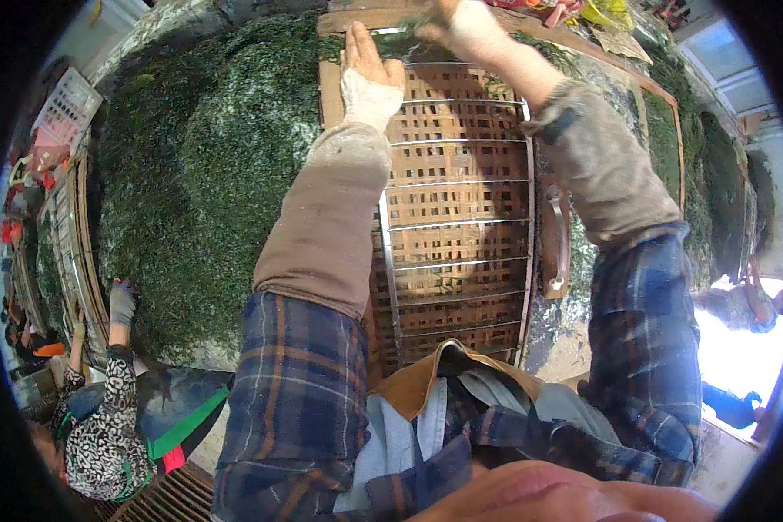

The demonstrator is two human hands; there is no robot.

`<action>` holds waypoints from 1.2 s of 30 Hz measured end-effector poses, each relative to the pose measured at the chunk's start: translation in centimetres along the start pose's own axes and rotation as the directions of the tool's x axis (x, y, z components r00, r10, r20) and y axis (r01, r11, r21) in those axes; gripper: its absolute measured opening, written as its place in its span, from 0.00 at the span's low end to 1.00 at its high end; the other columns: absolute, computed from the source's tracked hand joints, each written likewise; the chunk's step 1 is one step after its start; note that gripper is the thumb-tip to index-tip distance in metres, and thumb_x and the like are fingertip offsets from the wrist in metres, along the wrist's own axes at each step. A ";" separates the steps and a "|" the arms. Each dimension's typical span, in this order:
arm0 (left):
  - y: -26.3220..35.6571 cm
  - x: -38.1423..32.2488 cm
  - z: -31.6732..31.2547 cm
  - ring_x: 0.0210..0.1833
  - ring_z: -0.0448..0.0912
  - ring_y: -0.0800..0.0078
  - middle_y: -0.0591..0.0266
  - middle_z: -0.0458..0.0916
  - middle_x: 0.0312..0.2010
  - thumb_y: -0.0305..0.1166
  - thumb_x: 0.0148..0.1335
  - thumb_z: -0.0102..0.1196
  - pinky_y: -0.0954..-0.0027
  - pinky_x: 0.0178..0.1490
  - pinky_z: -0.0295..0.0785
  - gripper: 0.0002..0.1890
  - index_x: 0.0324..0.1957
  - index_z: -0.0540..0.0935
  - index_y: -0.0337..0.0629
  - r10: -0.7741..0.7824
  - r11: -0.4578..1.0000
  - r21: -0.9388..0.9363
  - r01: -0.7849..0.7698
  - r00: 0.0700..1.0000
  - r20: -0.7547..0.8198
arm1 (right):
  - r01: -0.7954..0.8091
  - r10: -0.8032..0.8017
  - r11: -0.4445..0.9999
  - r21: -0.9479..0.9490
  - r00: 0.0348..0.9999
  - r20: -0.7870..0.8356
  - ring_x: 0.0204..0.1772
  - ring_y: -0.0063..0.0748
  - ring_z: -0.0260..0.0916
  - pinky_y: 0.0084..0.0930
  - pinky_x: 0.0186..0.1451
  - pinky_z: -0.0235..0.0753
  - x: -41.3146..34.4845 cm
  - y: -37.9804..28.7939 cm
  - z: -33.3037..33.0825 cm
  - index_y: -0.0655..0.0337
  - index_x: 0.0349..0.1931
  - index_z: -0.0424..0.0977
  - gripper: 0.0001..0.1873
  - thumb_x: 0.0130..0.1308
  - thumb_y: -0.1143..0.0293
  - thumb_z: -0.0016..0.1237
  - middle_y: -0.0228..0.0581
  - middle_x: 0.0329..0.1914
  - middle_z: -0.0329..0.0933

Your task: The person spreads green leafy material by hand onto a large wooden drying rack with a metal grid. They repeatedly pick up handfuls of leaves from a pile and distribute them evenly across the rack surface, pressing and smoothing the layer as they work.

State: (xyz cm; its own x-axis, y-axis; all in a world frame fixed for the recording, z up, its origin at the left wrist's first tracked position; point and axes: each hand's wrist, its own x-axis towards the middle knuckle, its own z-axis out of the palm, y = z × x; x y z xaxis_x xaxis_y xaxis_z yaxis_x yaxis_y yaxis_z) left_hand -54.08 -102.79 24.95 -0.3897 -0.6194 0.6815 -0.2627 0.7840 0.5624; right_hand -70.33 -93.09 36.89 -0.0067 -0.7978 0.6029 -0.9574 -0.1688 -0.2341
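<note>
My left hand [370,75] lies at the far left corner of a slim metal wire rack [460,183]. Its fingers point forward and its thumb stands apart; I see nothing in its grasp. My right hand [460,27], blurred and partly cut off by the top edge, is over the rack's far end, where dark green shreds [401,46] lie. Whether it holds any cannot be told. Beneath the rack is a brown wooden lattice [463,241] with a few green bits on it. A wooden board with a curved handle [556,238] sits right of the rack.
A large heap of green shreds [235,163] spreads to the left. A co-worker's gloved hand [123,302] touches its near left edge. Stacked frames [72,254] stand beyond. A wooden strip [359,21] crosses the far side, with a yellow bag [607,13] behind. More green material [665,147] lies right.
</note>
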 end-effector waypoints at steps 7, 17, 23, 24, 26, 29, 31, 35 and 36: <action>1.3 -0.2 -0.5 0.80 0.56 0.42 0.35 0.56 0.77 0.37 0.64 0.48 0.49 0.83 0.47 0.39 0.78 0.57 0.38 0.030 0.964 0.259 -0.062 0.992 0.124 | 0.100 -0.040 0.907 -0.410 0.988 0.151 0.55 0.58 0.78 0.48 0.57 0.78 -5.4 5.5 1.1 0.54 0.52 0.78 0.13 0.69 0.70 0.48 0.51 0.52 0.79; 2.0 -0.2 -0.4 0.81 0.57 0.56 0.52 0.62 0.77 0.40 0.74 0.45 0.51 0.84 0.44 0.27 0.73 0.72 0.46 0.137 0.899 0.364 -0.243 0.946 0.294 | 0.155 -0.041 0.839 -0.521 0.974 0.225 0.75 0.50 0.66 0.52 0.82 0.55 -10.0 3.1 -0.9 0.60 0.68 0.69 0.27 0.69 0.65 0.49 0.52 0.71 0.72; 1.2 0.1 -0.4 0.80 0.59 0.52 0.50 0.63 0.77 0.32 0.68 0.51 0.45 0.82 0.47 0.33 0.75 0.65 0.44 0.206 0.935 0.243 -0.260 0.952 0.225 | 0.150 -0.125 0.966 -0.211 0.984 0.125 0.76 0.53 0.65 0.53 0.81 0.55 -6.5 -1.0 7.2 0.64 0.67 0.68 0.28 0.71 0.59 0.45 0.55 0.72 0.70; 1.2 0.3 -0.4 0.80 0.60 0.51 0.50 0.63 0.77 0.32 0.68 0.51 0.45 0.82 0.47 0.33 0.76 0.65 0.45 0.149 0.938 0.265 -0.223 0.950 0.273 | 0.173 -0.148 0.967 -0.189 0.980 0.136 0.76 0.52 0.65 0.53 0.81 0.55 -6.3 -0.8 7.5 0.64 0.67 0.69 0.28 0.72 0.59 0.45 0.54 0.73 0.70; 1.2 0.3 -0.4 0.80 0.60 0.54 0.53 0.65 0.76 0.36 0.67 0.51 0.47 0.83 0.45 0.30 0.72 0.72 0.48 0.186 0.906 0.317 -0.279 0.938 0.293 | 0.200 -0.165 0.951 -0.234 0.973 0.161 0.77 0.51 0.65 0.52 0.81 0.54 -6.8 0.4 6.5 0.63 0.67 0.69 0.27 0.72 0.59 0.45 0.54 0.73 0.69; 1.4 0.0 -0.3 0.82 0.56 0.55 0.52 0.62 0.78 0.40 0.73 0.44 0.46 0.83 0.46 0.26 0.71 0.74 0.47 0.169 0.870 0.391 -0.302 0.926 0.338 | 0.143 -0.059 0.898 -0.415 0.976 0.210 0.76 0.48 0.65 0.52 0.82 0.53 -9.4 3.1 2.5 0.62 0.68 0.68 0.27 0.72 0.60 0.46 0.52 0.73 0.70; 1.5 -0.2 -0.2 0.81 0.57 0.57 0.55 0.64 0.77 0.40 0.71 0.47 0.48 0.83 0.43 0.26 0.70 0.75 0.50 0.147 0.869 0.408 -0.280 0.934 0.326 | 0.063 0.056 0.851 -0.522 0.976 0.210 0.76 0.47 0.66 0.53 0.81 0.53 -11.1 4.1 0.0 0.62 0.67 0.68 0.27 0.71 0.59 0.47 0.50 0.71 0.71; 1.4 -0.1 -0.3 0.81 0.57 0.51 0.49 0.63 0.77 0.37 0.73 0.44 0.46 0.83 0.44 0.28 0.73 0.70 0.45 0.145 0.940 0.263 -0.218 0.952 0.271 | 0.028 0.032 0.844 -0.536 0.994 0.102 0.75 0.49 0.67 0.58 0.80 0.55 -10.1 2.4 -0.9 0.61 0.65 0.70 0.28 0.67 0.60 0.52 0.52 0.69 0.73; 1.3 0.0 -0.3 0.80 0.58 0.49 0.48 0.64 0.76 0.36 0.73 0.44 0.46 0.83 0.44 0.28 0.73 0.69 0.44 0.138 0.958 0.222 -0.183 0.969 0.206 | -0.045 0.101 0.837 -0.546 0.992 0.073 0.75 0.50 0.66 0.59 0.80 0.55 -9.5 1.2 -0.4 0.61 0.65 0.70 0.28 0.67 0.60 0.52 0.53 0.69 0.72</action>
State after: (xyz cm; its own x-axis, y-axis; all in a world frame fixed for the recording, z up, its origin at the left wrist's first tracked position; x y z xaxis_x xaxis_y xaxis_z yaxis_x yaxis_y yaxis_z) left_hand -54.11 -101.77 25.80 -0.5955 -0.4840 0.6412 -0.3765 0.8732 0.3095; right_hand -71.53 -85.47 31.20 -0.0827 -0.8508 0.5189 -0.9582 0.2110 0.1932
